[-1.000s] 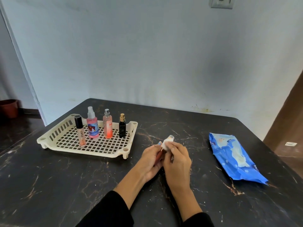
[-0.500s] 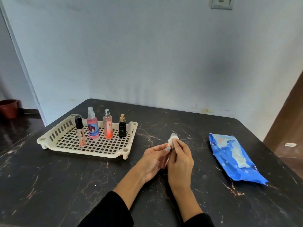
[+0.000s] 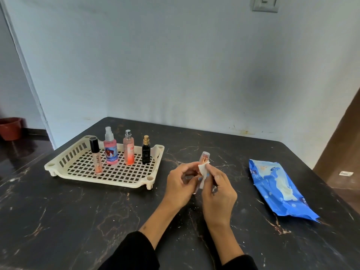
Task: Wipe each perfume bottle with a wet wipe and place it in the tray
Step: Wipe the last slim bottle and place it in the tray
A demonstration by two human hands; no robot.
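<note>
Pale blue wall rises behind a dark marbled surface in the head view, with a light switch high on the wall and a brown pot on the floor at far left. On the left part of the surface sits a cream slotted tray, and four bottles stand upright in it in a row: a lip gloss tube with a black cap, a pink spray bottle, a peach spray bottle and a small black bottle with a gold top. Just right of the tray, both hands meet above the surface. The left hand has its fingers closed around the lower part of a small perfume bottle, whose clear cap shows above them. The right hand pinches a white wet wipe against the bottle's side. Well apart on the right lies a blue wipes pack, flat.
</note>
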